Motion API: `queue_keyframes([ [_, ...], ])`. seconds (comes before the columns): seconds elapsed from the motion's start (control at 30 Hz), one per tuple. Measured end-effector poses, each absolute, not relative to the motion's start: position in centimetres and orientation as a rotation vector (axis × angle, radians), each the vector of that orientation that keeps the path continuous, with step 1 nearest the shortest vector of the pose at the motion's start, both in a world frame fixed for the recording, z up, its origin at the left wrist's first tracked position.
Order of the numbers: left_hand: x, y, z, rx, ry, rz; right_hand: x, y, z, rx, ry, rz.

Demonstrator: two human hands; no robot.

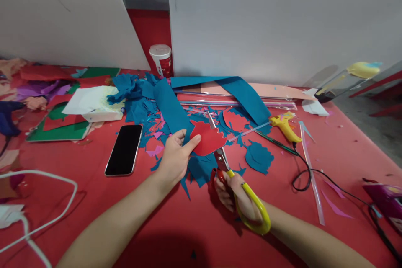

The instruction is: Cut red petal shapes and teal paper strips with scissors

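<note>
Red cutout [207, 140], right of phone [124, 150]: likely light, flimsy; hold plain edge. Left hand [175, 155], fingers closed, pinches it; right hand [241, 194], curled, grips scissors [221, 160].

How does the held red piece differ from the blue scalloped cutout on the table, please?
The held piece is red; the cutout is blue. The held piece is in the left hand; the cutout lies on the table. The scissors are at the held piece but apart from the cutout. Both have partly scalloped edges.
</note>
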State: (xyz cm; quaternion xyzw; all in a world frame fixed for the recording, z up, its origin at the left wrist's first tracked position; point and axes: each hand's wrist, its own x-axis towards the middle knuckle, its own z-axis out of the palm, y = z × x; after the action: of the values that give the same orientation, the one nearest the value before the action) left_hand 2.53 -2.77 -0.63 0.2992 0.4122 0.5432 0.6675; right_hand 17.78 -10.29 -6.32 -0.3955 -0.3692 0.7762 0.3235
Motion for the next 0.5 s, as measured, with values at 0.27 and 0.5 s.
queue_keyframes([
  [0.27, 1.3, -1.5, -0.4, 0.689, 0.959, 1.130, 18.2, -9.7, -5.8, -1.132, -1.042, 2.002],
  [0.5, 0.3, -0.5, -0.5, 0.713, 1.042, 1.073, 18.4, -9.4, -5.7, -1.127, -1.014, 2.018],
])
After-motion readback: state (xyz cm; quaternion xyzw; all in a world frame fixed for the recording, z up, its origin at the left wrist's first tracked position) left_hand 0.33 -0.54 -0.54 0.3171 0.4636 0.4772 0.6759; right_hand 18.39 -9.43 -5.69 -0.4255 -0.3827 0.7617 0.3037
